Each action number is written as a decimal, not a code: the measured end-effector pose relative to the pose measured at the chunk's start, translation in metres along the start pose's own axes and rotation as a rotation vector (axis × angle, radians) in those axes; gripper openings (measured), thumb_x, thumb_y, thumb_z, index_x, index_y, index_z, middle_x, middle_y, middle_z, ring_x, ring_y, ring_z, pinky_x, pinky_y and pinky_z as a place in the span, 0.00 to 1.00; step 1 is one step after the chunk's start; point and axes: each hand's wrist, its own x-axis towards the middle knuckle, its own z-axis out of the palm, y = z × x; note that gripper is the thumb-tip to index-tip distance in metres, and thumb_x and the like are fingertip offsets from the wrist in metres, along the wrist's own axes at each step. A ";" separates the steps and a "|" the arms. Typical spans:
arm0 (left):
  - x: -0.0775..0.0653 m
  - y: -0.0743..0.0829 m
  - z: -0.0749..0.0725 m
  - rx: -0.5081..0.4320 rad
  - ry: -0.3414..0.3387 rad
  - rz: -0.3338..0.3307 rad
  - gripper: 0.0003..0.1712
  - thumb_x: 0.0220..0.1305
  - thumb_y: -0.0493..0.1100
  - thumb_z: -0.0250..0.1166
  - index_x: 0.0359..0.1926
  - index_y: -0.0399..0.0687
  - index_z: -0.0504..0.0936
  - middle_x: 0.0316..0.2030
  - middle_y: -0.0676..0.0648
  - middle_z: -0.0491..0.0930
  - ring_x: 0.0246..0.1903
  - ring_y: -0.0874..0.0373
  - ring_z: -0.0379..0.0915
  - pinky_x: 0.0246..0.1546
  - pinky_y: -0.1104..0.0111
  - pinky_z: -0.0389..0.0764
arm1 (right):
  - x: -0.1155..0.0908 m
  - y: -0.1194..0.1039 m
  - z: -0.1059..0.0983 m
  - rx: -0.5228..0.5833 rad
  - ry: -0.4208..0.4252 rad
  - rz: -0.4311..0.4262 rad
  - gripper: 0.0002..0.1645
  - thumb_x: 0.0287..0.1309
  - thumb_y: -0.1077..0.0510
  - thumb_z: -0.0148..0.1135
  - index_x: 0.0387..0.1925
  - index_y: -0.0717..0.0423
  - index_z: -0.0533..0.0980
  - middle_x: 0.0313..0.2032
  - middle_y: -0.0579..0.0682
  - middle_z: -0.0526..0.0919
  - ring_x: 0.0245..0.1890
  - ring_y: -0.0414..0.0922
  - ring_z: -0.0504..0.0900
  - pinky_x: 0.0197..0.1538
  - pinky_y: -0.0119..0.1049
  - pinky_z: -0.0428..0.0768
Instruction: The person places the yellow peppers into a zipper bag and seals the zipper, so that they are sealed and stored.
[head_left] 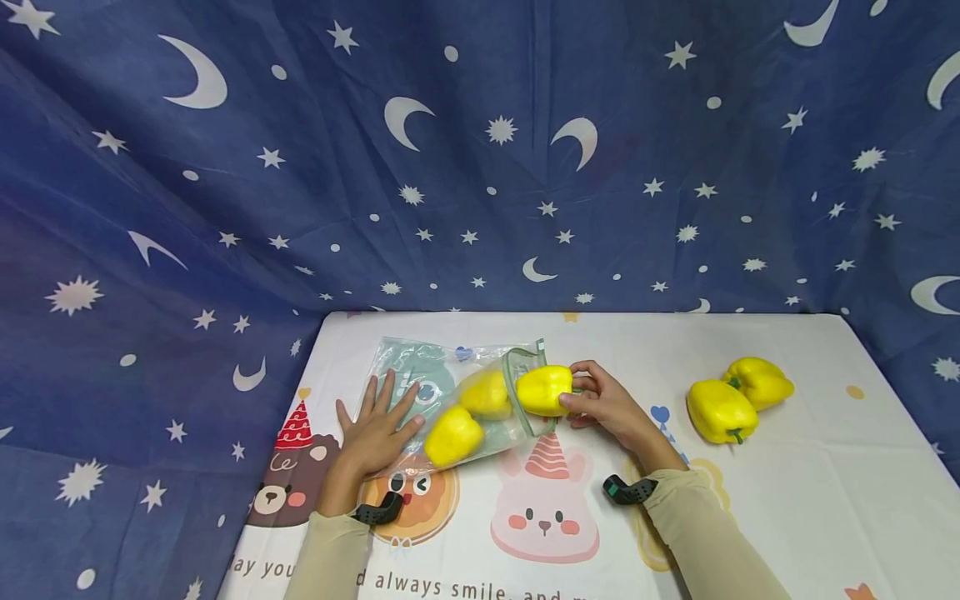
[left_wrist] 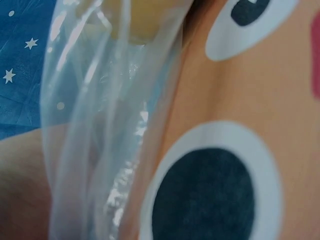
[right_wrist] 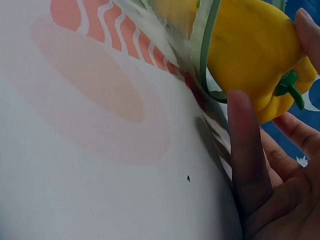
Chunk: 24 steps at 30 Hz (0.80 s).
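A clear zip bag (head_left: 405, 357) with a green-edged mouth lies on the table, its opening facing right. Inside it are two yellow bell peppers, one near the lower edge (head_left: 454, 437) and one closer to the mouth (head_left: 486, 395). My left hand (head_left: 378, 432) rests with spread fingers on the bag's left part. At the opening, my right hand (head_left: 606, 407) holds another yellow bell pepper (head_left: 543, 390) between thumb and fingers, partly within the mouth. The right wrist view shows its green stem (right_wrist: 289, 90) toward my palm. Clear plastic (left_wrist: 100, 100) fills much of the left wrist view.
Two more yellow bell peppers, a front one (head_left: 722, 412) and a rear one (head_left: 761, 382), sit together to the right of my right hand. A white cloth with cartoon prints (head_left: 825, 500) covers the table. Behind it hangs a blue curtain (head_left: 480, 167) with moons and stars.
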 end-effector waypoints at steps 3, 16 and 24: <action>-0.001 0.002 -0.002 0.007 0.001 0.002 0.38 0.75 0.69 0.47 0.80 0.68 0.55 0.83 0.43 0.34 0.81 0.36 0.24 0.65 0.23 0.21 | 0.000 0.000 0.001 -0.015 0.000 -0.004 0.39 0.61 0.54 0.72 0.67 0.56 0.63 0.60 0.65 0.76 0.37 0.49 0.86 0.41 0.41 0.89; 0.000 0.000 -0.003 0.005 -0.011 -0.009 0.36 0.76 0.69 0.46 0.79 0.72 0.55 0.83 0.45 0.34 0.81 0.38 0.24 0.65 0.23 0.20 | -0.001 0.002 0.003 -0.041 0.020 -0.019 0.34 0.66 0.51 0.68 0.67 0.61 0.68 0.41 0.51 0.78 0.35 0.42 0.84 0.44 0.40 0.89; 0.001 -0.003 -0.001 -0.080 0.023 -0.018 0.27 0.79 0.64 0.46 0.75 0.77 0.63 0.83 0.48 0.38 0.82 0.39 0.26 0.65 0.24 0.18 | -0.001 0.002 0.001 -0.009 0.004 0.004 0.38 0.62 0.53 0.71 0.67 0.64 0.67 0.38 0.51 0.78 0.34 0.43 0.85 0.44 0.38 0.89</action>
